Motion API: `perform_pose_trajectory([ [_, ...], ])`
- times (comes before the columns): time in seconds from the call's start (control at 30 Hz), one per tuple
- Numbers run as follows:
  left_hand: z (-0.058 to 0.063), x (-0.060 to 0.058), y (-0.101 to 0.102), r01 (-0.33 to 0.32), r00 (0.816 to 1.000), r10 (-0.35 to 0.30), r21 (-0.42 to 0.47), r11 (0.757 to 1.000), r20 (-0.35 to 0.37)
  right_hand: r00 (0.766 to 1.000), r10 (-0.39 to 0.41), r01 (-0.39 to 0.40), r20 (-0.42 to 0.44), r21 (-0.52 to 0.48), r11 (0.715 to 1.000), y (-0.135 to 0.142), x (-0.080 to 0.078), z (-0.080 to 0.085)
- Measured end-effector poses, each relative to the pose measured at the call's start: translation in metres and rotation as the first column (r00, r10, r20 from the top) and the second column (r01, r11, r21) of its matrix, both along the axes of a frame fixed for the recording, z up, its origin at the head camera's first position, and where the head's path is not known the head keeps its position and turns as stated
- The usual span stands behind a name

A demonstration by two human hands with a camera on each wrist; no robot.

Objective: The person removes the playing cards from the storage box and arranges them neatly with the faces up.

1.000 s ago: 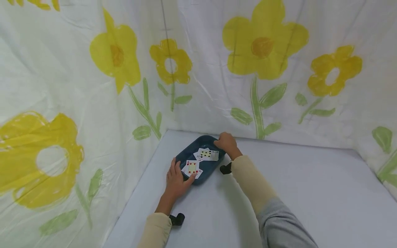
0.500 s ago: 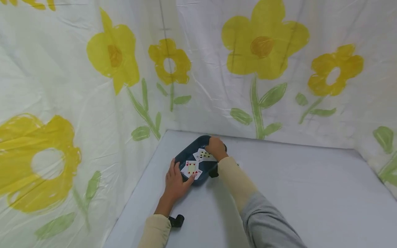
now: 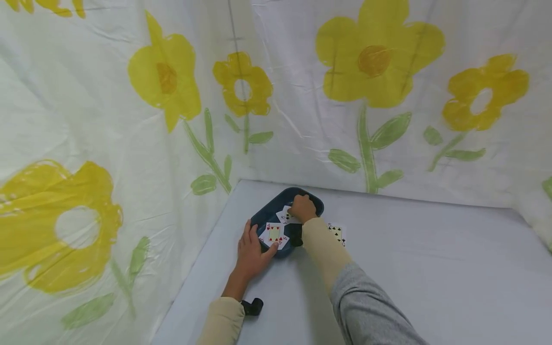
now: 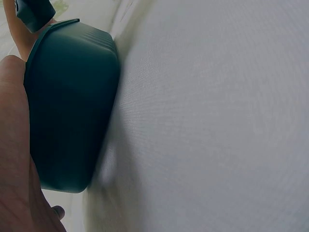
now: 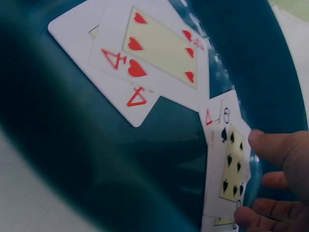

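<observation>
A dark teal tray (image 3: 286, 197) lies at an angle near the table's far left corner. Its near left corner is gripped by my left hand (image 3: 252, 258), thumb on the near rim and fingers along the left side. My right hand (image 3: 303, 208) is inside the tray's far right part. In the right wrist view, its thumb and fingertips touch the edge of a spade card marked 6 (image 5: 232, 159), spread apart, with other cards partly under it. A four of hearts (image 5: 161, 48) overlaps another red 4 in the tray. Right of the tray, a club card marked 5 (image 3: 338, 232) lies face up, partly hidden by my right forearm.
The white table (image 3: 409, 268) extends right and toward me. White hanging sheets with yellow flowers (image 3: 374, 61) rise behind and at the left. A black wrist camera (image 3: 253, 306) is strapped to my left wrist, close above the tabletop.
My right hand has moved from the tray's far right rim left into the tray, onto the spade card. The club card beside the tray has come into view. My left hand keeps its hold.
</observation>
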State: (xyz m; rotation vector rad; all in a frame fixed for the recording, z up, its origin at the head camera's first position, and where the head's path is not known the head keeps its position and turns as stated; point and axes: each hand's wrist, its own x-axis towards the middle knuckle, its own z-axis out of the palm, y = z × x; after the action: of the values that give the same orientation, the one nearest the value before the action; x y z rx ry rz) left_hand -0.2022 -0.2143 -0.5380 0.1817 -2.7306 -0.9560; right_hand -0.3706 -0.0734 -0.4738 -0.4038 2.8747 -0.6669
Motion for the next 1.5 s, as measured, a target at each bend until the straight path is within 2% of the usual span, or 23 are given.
perform_pose_trajectory([
  [0.33,0.000,0.002,0.000,-0.003,1.000,0.003,-0.030,1.000,0.013,0.998,-0.012,0.008,0.066,0.068,0.998,-0.002,-0.004,-0.015],
  [0.6,0.001,0.004,-0.001,-0.002,1.000,0.002,-0.033,0.999,0.008,0.998,-0.015,0.011,0.054,0.081,0.997,-0.001,-0.008,-0.024],
  [0.8,0.002,0.003,-0.002,-0.003,1.000,0.003,-0.037,0.999,0.014,1.000,-0.017,0.017,-0.002,0.054,0.998,0.001,-0.006,-0.019],
  [0.9,0.002,0.003,-0.002,-0.003,1.000,0.004,-0.041,0.999,0.017,1.000,-0.004,0.004,0.001,0.041,0.999,0.002,-0.006,-0.015],
  [1.07,0.001,0.003,-0.002,0.005,1.000,-0.005,-0.043,0.999,0.012,0.994,0.011,-0.010,0.106,-0.016,1.000,0.002,-0.012,-0.004],
  [1.27,0.002,0.004,-0.003,0.005,1.000,-0.004,-0.030,1.000,0.021,0.950,0.087,-0.031,0.301,-0.188,0.982,0.003,-0.024,0.007],
  [1.33,0.003,0.003,-0.002,0.007,1.000,-0.006,-0.027,1.000,0.030,0.942,0.103,-0.029,0.319,-0.230,0.973,0.007,-0.027,0.010],
  [1.5,0.003,0.000,0.000,0.013,0.999,-0.012,-0.031,0.999,0.041,0.942,0.129,-0.029,0.310,-0.306,0.952,0.024,-0.025,0.018],
])
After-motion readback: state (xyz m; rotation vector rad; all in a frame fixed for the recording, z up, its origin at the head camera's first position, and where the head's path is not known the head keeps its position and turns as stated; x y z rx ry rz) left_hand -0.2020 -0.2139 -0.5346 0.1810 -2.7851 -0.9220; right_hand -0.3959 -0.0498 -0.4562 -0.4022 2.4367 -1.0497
